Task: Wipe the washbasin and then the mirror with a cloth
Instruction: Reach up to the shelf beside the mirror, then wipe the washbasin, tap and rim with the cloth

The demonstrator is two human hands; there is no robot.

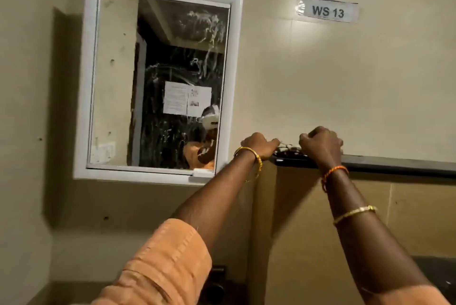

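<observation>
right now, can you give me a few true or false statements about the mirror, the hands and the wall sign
1. The mirror glass shows white smears. True.
2. Both hands rest on the mirror frame. False: the left hand and right hand are at the end of a dark ledge to the mirror's right.
3. The wall sign reads WS 13. True.
4. The sign hangs to the left of the mirror. False: it is on the wall to the mirror's right, near its top.
5. Both hands are closed into fists. True; something pale shows between them, whether a cloth I cannot tell.
</observation>
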